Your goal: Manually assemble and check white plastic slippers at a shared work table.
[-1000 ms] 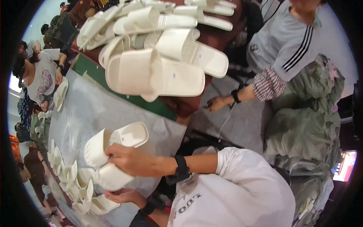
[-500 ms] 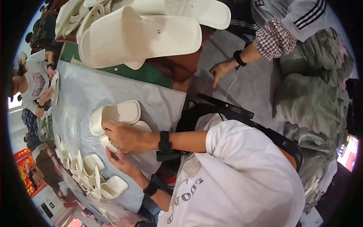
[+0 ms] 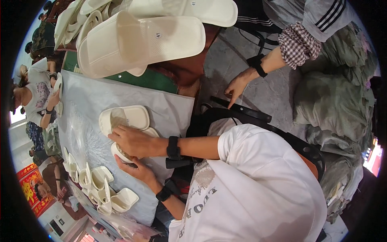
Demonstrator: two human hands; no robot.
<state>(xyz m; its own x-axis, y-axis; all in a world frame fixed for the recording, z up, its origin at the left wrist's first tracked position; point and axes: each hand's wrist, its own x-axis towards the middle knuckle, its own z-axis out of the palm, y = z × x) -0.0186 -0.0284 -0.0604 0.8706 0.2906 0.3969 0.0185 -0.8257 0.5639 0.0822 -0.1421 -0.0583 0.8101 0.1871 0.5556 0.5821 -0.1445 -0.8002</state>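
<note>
A pair of cream slide slippers lies on the table's white sheet, left of centre: the upper slipper [image 3: 135, 115] sits loose beside the lower slipper [image 3: 116, 151]. My right hand [image 3: 139, 142] is closed over the strap of the lower slipper and covers much of it, its fingertips near the strap of the upper one. Just below, my left hand [image 3: 139, 171] grips the same slipper's toe end, fingers along its edge and thumb above. Whether either hand also holds something small is hidden.
Large cream slippers [image 3: 175, 38] are piled above, over a green surface [image 3: 149, 80]. More slippers [image 3: 125, 199] stand in a row at lower left, near clear plastic film [image 3: 86, 137]. Another person's hand [image 3: 238, 85] reaches in at upper right. Grey-green sacks [image 3: 330, 101] fill the right side.
My left hand, its fingers apart before, has closed on the lower slipper's toe end. My right hand stays on that slipper. The other person's hand has shifted slightly.
</note>
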